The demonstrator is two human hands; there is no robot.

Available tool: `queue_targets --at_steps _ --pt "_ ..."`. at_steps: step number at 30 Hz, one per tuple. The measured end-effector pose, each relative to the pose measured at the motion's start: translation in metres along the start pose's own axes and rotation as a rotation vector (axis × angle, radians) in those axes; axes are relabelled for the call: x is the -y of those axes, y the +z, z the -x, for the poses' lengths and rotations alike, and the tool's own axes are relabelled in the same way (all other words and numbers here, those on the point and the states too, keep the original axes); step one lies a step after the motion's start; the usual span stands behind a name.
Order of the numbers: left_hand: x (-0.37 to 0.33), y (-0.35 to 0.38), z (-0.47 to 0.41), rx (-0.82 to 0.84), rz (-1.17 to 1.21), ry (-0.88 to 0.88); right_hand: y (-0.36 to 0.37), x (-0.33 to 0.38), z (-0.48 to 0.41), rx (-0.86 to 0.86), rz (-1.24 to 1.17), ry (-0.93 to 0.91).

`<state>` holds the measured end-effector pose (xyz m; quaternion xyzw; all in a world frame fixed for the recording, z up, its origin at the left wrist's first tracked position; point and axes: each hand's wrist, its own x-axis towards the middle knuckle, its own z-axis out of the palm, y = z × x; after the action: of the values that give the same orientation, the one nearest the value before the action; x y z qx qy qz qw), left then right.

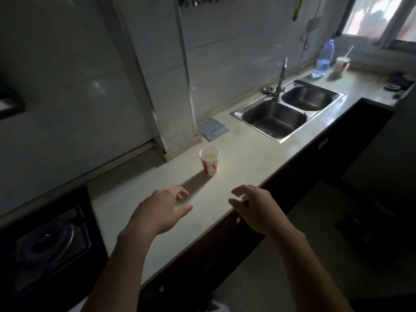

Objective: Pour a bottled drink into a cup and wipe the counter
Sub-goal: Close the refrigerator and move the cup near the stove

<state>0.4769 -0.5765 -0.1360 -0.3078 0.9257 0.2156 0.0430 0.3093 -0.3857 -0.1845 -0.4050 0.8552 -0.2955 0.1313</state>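
Observation:
A red-and-white paper cup (209, 160) stands upright on the pale counter (252, 158), and its inside looks empty. A clear plastic bottle (323, 59) with a blue label stands far off at the counter's back right, by the window. A folded grey-blue cloth (212, 129) lies against the wall, left of the sink. My left hand (160, 209) hovers over the counter just in front of the cup, fingers apart, holding nothing. Over the counter's front edge, my right hand (254, 206) is likewise open and empty.
A steel double sink (286, 109) with a tall tap (281, 79) sits mid-counter. A second cup with a straw (341, 65) stands beside the bottle. A dark gas hob (49, 242) is at the left. Dark cabinets run below the counter.

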Motion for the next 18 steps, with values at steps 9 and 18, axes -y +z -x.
queue_targets --at_steps 9,18 --pt "-0.051 -0.011 -0.158 0.019 0.166 0.116 -0.084 -0.041 -0.108 -0.099 0.162 0.061" --pt "-0.023 -0.024 -0.231 -0.032 0.182 -0.052 -0.042 -0.064 -0.218 0.063 0.053 -0.02"
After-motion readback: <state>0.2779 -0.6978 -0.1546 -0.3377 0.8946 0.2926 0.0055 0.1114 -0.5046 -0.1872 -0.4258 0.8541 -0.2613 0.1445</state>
